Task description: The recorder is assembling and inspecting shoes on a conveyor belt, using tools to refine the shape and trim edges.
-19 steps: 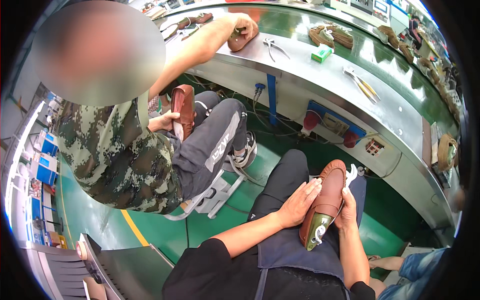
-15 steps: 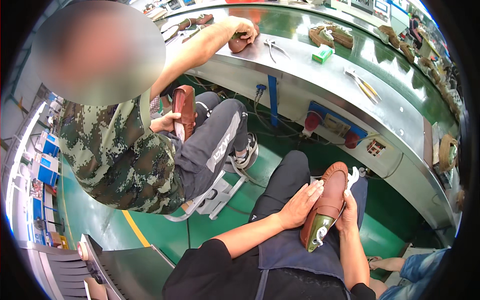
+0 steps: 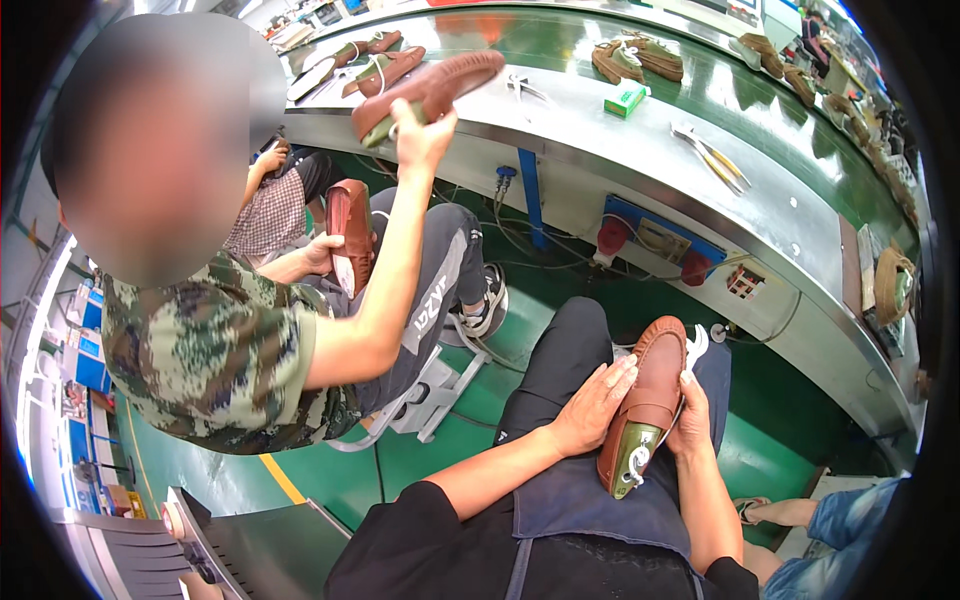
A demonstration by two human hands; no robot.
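Note:
A brown leather loafer [image 3: 655,385] with a green shoe last [image 3: 627,452] in its heel opening lies along my lap, toe pointing away. A white cord [image 3: 637,462] is looped at the last's heel end. My left hand [image 3: 597,405] lies against the loafer's left side with fingers stretched out flat. On the right side, my right hand [image 3: 690,420] grips the loafer with its fingers along the edge, partly hidden underneath. Beside the toe, a white curved piece [image 3: 697,345] sticks out past my right fingertips; its kind is unclear.
A co-worker sits at left, raising one brown shoe [image 3: 430,92] and holding another [image 3: 350,235] at the lap. On the metal-edged bench [image 3: 770,190] lie yellow-handled pincers [image 3: 712,160], a second pair of pincers [image 3: 525,90], a green box [image 3: 626,98] and brown shoes [image 3: 640,60].
The co-worker has lifted a brown shoe off the bench and raised it in one hand. My hands and the loafer keep nearly the same position; the whole view has shifted slightly.

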